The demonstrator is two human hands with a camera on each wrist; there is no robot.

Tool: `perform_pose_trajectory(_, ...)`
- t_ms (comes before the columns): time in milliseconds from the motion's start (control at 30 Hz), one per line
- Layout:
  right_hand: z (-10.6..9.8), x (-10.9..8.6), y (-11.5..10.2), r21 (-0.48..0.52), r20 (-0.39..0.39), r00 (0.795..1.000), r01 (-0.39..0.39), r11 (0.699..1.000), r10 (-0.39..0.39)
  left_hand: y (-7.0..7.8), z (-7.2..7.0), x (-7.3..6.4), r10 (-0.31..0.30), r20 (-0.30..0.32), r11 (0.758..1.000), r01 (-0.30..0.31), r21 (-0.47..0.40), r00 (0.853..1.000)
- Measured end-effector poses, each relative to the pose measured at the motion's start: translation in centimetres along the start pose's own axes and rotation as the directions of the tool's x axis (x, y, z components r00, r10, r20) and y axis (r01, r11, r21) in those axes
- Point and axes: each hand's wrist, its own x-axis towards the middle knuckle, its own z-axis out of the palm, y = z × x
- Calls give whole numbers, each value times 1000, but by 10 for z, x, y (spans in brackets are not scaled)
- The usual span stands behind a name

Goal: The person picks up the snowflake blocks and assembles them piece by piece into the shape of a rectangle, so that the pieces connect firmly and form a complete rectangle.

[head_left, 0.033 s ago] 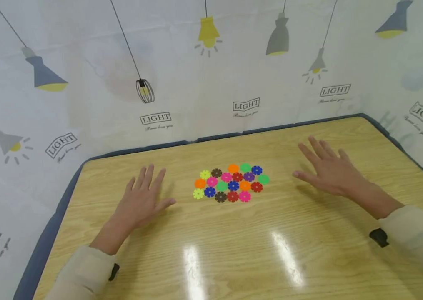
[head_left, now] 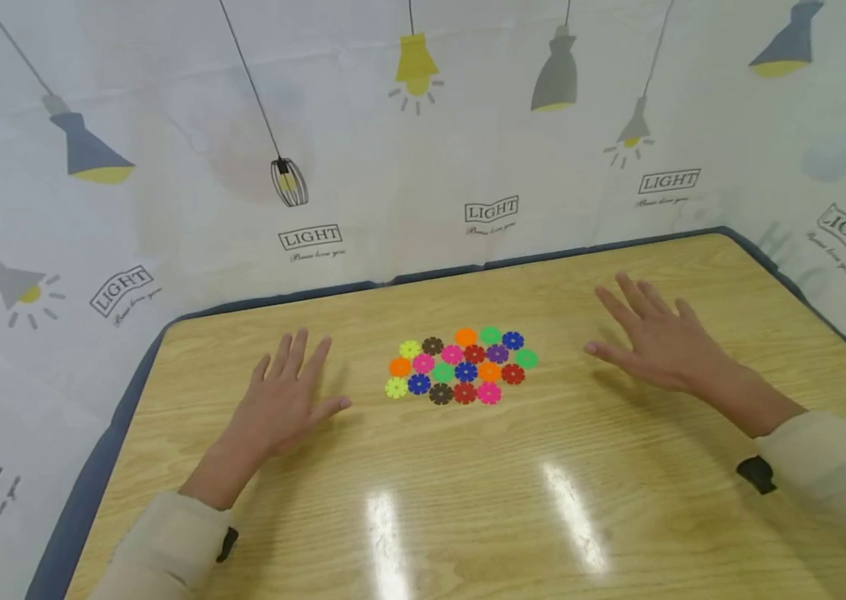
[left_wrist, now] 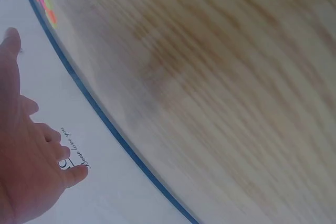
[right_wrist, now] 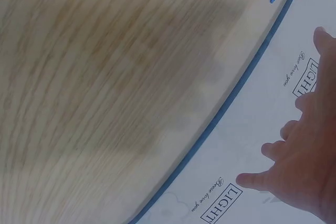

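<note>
Multicoloured round notched plastic discs (head_left: 466, 369) lay clustered on the pale wood-grain table (head_left: 483, 467) in the head view, between the bare left hand (head_left: 276, 412) and the bare right hand (head_left: 663, 346); both hands' fingers (head_left: 295, 357) were extended and spread, holding nothing. Left wrist view: discs showed top left, apart from the fingers. Right wrist view: discs showed top right, likewise apart.

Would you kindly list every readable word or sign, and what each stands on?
"LIGHT": in boxes, repeated across the patterned backdrop.
"love you": script beneath the boxes; its first word is unclear.
Pale marks on the backdrop, far right: too faint to read.
Coloured discs: nothing readable.
</note>
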Motion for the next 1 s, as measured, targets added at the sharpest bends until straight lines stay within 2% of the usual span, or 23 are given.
perform_pose_trajectory(167,1,0,-2,5,1,1000,-1,1000,1,0,0,-3,3,-6,1000,-3,5,1000)
perform_pose_trajectory(333,-1,1,-6,7,-3,1000,2,1000,-2,1,-3,-2,-8,17,1000,8,5,1000)
perform_pose_trajectory(500,-3,4,-8,-4,-25,999,20,1000,-20,1,-8,2,-23,57,1000,23,4,998)
perform_pose_trajectory(667,-6,12,-10,25,-26,999,33,999,-33,3,-14,10,-25,46,1000,25,-6,999)
perform_pose_trajectory(767,-9,19,-13,52,-11,999,33,998,-33,7,-15,15,-42,59,995,47,-87,997)
perform_pose_trajectory(867,-12,25,-19,88,19,999,25,996,-26,12,-14,22,-70,82,974,86,-210,994)
perform_pose_trajectory(933,-15,29,-23,133,41,999,17,991,-22,16,-14,28,-92,94,948,117,-298,991)
perform_pose_trajectory(1000,-18,33,-28,184,56,998,12,983,-23,19,-14,33,-118,112,900,154,-408,987)
